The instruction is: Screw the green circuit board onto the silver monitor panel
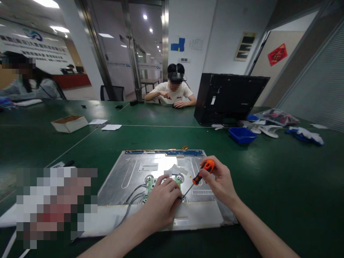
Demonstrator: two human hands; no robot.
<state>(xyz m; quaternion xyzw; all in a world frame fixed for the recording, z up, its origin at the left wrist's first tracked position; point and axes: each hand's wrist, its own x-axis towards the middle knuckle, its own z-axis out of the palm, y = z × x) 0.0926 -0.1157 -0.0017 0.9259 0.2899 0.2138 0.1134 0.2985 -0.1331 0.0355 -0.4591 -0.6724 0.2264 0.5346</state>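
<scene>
A silver metal panel (113, 182) lies flat, with a blue circuit strip (163, 152) along its far edge. Its middle carries a green circuit board (149, 186) with dark cables (131, 196) running off to the left. My left hand (165, 200) rests over this board and covers much of it; its fingers are bent together, and what is under the fingertips is hidden. In my right hand (219, 179) is an orange and black screwdriver (205, 171), tilted, its tip down at the board's lower right corner beside my left fingers.
Beyond the panel stand a black monitor (231, 96), a blue tray (242, 135) and a white open box (70, 123). Gloves (305, 135) and a plastic bag (278, 116) lie at the right. One person (174, 91) sits across the table, another at the far left.
</scene>
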